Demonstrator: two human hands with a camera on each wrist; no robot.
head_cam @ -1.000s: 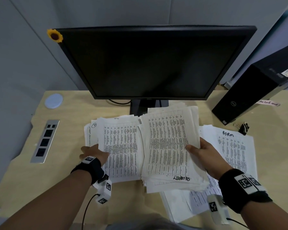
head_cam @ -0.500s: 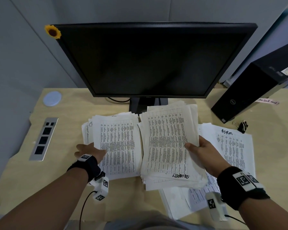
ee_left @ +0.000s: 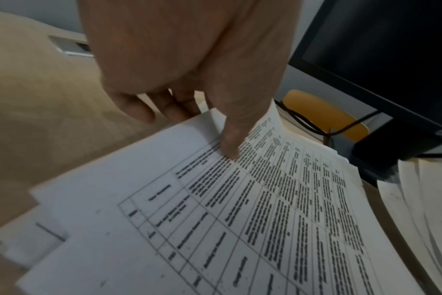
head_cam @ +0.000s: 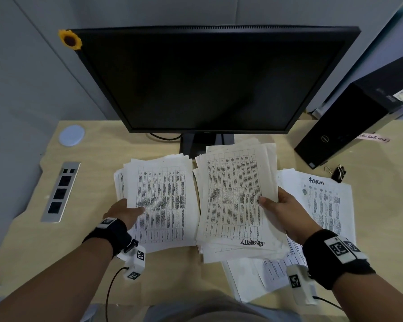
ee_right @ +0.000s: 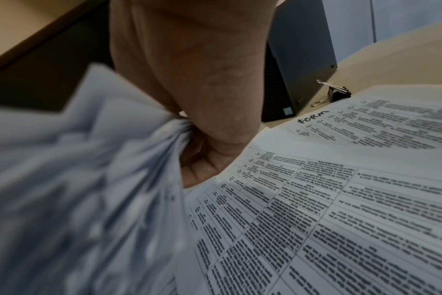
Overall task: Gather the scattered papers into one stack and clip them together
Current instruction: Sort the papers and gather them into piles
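The right hand grips a thick bundle of papers by its right edge, thumb on top and fingers underneath, and in the right wrist view the sheets bunch tightly where the thumb bites in. The left hand pinches a second bundle at its left edge, thumb pressed on the print and fingers curled below, so neither hand is free. The two bundles sit edge to edge between the hands, apparently lifted a little off the desk. More loose sheets, the top one marked "FORM", lie under and just beyond the right hand, with others poking out below its wrist. The binder clip rests on the desk past those sheets, ahead and to the right of the right hand, near the computer tower.

The step in hand looks like merging the two bundles. To do it well, lay one squarely over the other instead of letting the edges interleave, then stand the joined pile on a long edge and tap it, since both bundles are visibly fanned at their corners. Keep a firm pinch, as a thick pile could easily slide apart.

There are no containers here; all the paper lies on the desk or in the hands
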